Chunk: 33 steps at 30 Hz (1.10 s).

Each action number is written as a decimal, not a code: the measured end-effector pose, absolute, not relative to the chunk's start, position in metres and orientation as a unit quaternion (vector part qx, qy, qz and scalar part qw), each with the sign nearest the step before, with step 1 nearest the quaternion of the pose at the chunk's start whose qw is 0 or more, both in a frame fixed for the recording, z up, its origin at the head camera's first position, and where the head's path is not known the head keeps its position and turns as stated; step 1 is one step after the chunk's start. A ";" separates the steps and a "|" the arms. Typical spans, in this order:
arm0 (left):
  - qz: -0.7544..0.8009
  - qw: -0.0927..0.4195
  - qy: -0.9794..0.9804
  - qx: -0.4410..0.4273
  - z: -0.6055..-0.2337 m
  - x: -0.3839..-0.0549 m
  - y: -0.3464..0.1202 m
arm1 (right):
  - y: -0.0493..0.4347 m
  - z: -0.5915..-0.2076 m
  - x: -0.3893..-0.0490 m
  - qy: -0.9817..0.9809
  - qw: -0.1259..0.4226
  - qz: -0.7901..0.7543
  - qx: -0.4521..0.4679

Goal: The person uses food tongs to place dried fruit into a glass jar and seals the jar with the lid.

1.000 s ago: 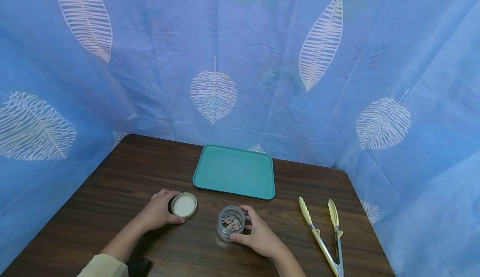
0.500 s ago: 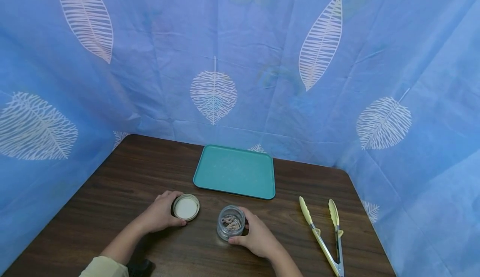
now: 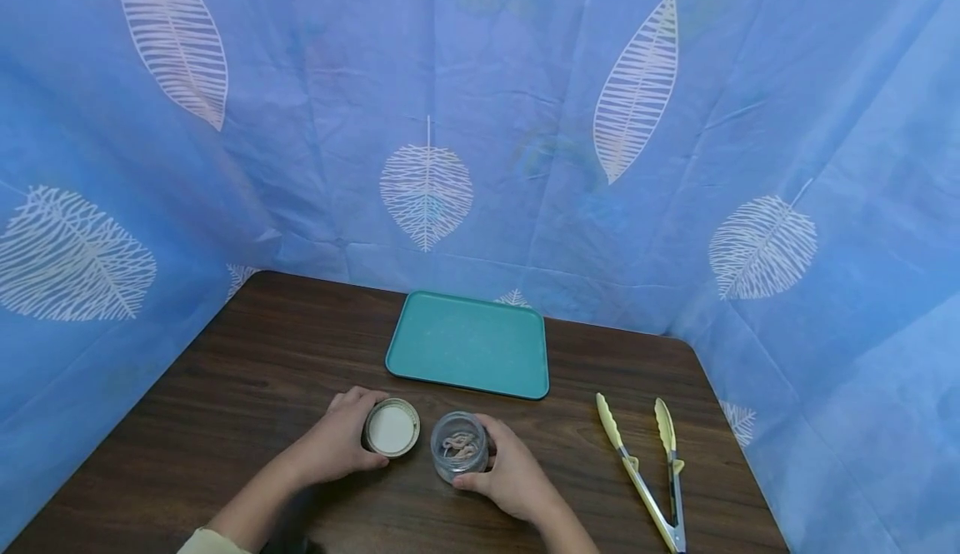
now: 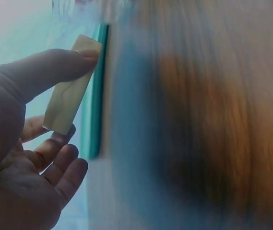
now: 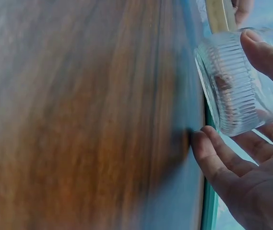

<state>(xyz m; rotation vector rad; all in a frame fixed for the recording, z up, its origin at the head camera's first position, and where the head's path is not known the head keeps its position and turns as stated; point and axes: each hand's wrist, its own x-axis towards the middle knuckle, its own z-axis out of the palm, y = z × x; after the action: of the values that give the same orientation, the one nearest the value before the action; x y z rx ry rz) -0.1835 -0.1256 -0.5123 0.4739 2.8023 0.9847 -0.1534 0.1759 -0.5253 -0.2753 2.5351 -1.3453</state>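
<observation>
My left hand (image 3: 339, 441) holds a round lid (image 3: 393, 428) by its edge, with the white inner face turned up. In the left wrist view the lid (image 4: 68, 98) appears as a pale yellow band pinched between thumb and fingers. My right hand (image 3: 513, 472) grips a small clear glass jar (image 3: 444, 464) from its right side. The jar stands upright and uncovered, with pale, twisted pieces (image 3: 462, 444) inside; their kind is unclear. Ribbing on the jar wall (image 5: 239, 96) shows in the right wrist view. A small gap separates lid and jar.
A teal tray (image 3: 468, 344) lies behind the hands on the dark wood table (image 3: 300, 329). To the right are spread tongs (image 3: 611, 426) with pale yellow tips. A blue leaf-patterned cloth (image 3: 510, 121) hangs behind the table.
My left hand has moved right and slightly toward me with the lid, closing much of the distance to the jar. My right hand and the jar have hardly moved.
</observation>
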 end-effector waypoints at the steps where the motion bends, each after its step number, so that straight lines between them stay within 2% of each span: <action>1: 0.323 0.061 0.930 0.163 -0.511 -0.181 -0.123 | 0.175 -0.525 -0.152 0.874 0.124 -0.460 -0.098; 8: 0.321 0.041 0.925 0.200 -0.503 -0.177 -0.116 | 0.171 -0.523 -0.147 0.883 0.096 -0.448 -0.107; 15: 0.398 0.090 0.887 0.214 -0.500 -0.180 -0.122 | 0.167 -0.517 -0.141 0.879 0.099 -0.462 -0.070; 22: 0.493 0.134 0.828 0.232 -0.496 -0.177 -0.119 | 0.164 -0.510 -0.134 0.858 0.082 -0.501 -0.073; 28: 0.529 0.128 0.801 0.252 -0.491 -0.174 -0.105 | 0.165 -0.506 -0.131 0.835 0.055 -0.541 -0.086; 33: 0.544 0.125 0.797 0.231 -0.487 -0.172 -0.096 | 0.165 -0.503 -0.129 0.820 0.024 -0.564 -0.098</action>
<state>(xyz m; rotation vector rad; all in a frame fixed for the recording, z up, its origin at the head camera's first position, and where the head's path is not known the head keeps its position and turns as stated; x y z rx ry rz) -0.1723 -0.0959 -0.4872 0.6729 2.3218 1.5840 -0.1287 0.1652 -0.5032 -0.3021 2.5356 -1.7453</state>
